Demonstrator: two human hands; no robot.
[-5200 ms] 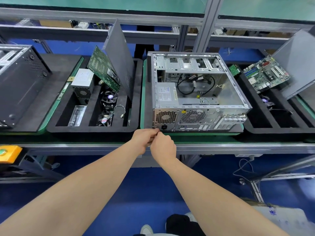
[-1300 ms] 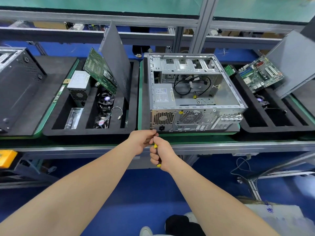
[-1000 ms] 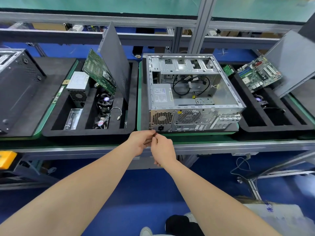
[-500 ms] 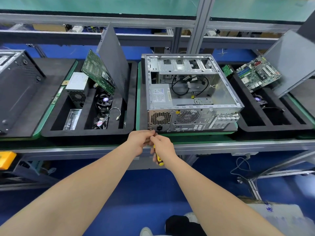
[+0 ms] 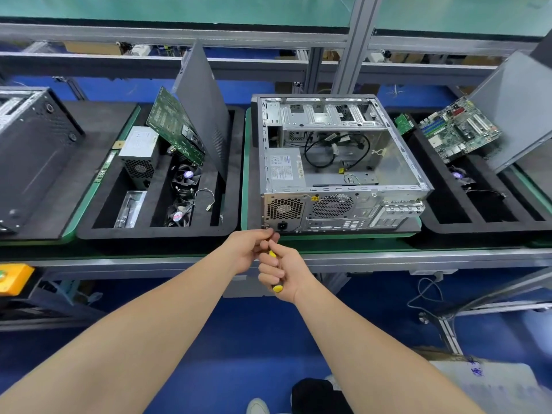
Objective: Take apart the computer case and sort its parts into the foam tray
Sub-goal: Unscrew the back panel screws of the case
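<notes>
**A:** Where does the computer case [image 5: 337, 162] sit against the hands?

**B:** It lies open side up on the green mat [image 5: 243, 174], just right of the foam tray [image 5: 155, 233], with its rear panel facing the person. Both hands meet at its lower left rear corner, just under the power socket.

**A:** And the fingers?

**B:** The right hand [image 5: 283, 271] is clenched round the screwdriver [image 5: 278, 288], with the yellow handle showing above and below the fist. The left hand [image 5: 249, 249] has its fingertips bunched on the shaft end, touching the case corner. The tip itself is hidden.

**A:** What differs from a second ago?

**B:** Then the right fingers reached forward to the corner and no yellow showed. Now they wrap the handle lower down, much as half a second ago. The case has not shifted, and its power supply [image 5: 283, 171] stays inside.
</notes>
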